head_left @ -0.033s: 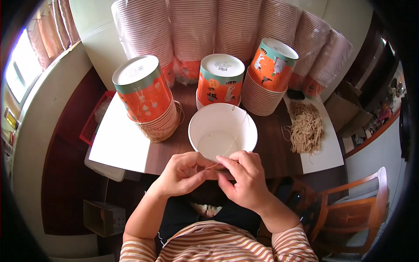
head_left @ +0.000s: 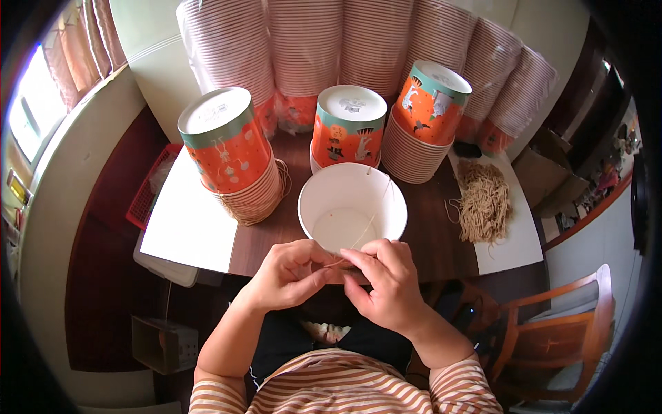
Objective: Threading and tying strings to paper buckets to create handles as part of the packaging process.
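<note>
An open paper bucket, white inside, stands on the table just beyond my hands. A thin pale string runs from its far rim across the inside to my fingers at the near rim. My left hand pinches the string between thumb and fingertips. My right hand closes on it too, its fingertips almost meeting the left ones. The exact grip on the string and part of the near rim are hidden by my fingers.
Behind the bucket stand upside-down stacks of orange and green paper buckets, at left, middle and right. Tall plastic-wrapped stacks line the back. A bundle of tan strings lies at right. A wooden chair stands lower right.
</note>
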The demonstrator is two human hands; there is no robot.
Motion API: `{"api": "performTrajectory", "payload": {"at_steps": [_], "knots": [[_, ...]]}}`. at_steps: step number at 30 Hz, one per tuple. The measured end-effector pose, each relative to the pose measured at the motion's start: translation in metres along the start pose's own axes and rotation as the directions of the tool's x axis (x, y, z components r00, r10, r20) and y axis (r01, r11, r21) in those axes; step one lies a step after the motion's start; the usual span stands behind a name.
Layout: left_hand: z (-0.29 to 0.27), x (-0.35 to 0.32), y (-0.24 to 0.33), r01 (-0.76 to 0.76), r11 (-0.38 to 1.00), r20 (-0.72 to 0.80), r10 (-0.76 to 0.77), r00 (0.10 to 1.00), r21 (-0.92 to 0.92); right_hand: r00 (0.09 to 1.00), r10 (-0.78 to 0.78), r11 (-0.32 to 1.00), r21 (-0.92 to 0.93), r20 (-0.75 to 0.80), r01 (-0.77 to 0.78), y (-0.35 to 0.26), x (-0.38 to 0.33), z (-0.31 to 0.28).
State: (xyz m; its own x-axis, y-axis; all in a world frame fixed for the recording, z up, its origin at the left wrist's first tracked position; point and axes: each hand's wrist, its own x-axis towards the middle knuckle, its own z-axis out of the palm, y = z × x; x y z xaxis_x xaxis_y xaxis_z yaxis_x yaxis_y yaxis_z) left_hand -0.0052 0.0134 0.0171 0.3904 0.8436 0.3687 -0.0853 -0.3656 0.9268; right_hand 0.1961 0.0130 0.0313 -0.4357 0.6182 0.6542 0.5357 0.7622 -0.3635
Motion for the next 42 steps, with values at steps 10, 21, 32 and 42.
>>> {"api": "performTrajectory", "payload": {"at_steps": [10, 21, 32, 42], "knots": [[-0.004, 0.0, 0.002, 0.017, 0.989, 0.008, -0.019, 1.0, 0.144, 0.989, -0.074, 0.994, -0.092, -0.126, 0.062, -0.003, -0.008, 0.01], [-0.003, -0.001, -0.004, -0.012, 0.99, -0.032, 0.016, 0.999, 0.139, 0.989, -0.121, 0.979, -0.177, -0.088, 0.104, -0.005, -0.005, 0.015], [0.001, -0.004, 0.002, -0.024, 0.996, -0.057, 0.029, 0.998, 0.085, 0.984, -0.058, 0.989, -0.144, -0.169, 0.034, -0.013, -0.006, 0.018], [-0.003, -0.005, -0.001, -0.031, 0.987, -0.009, 0.033, 0.999, 0.156, 0.992, -0.089, 0.978, -0.195, -0.094, 0.07, -0.009, -0.003, 0.018]]}}
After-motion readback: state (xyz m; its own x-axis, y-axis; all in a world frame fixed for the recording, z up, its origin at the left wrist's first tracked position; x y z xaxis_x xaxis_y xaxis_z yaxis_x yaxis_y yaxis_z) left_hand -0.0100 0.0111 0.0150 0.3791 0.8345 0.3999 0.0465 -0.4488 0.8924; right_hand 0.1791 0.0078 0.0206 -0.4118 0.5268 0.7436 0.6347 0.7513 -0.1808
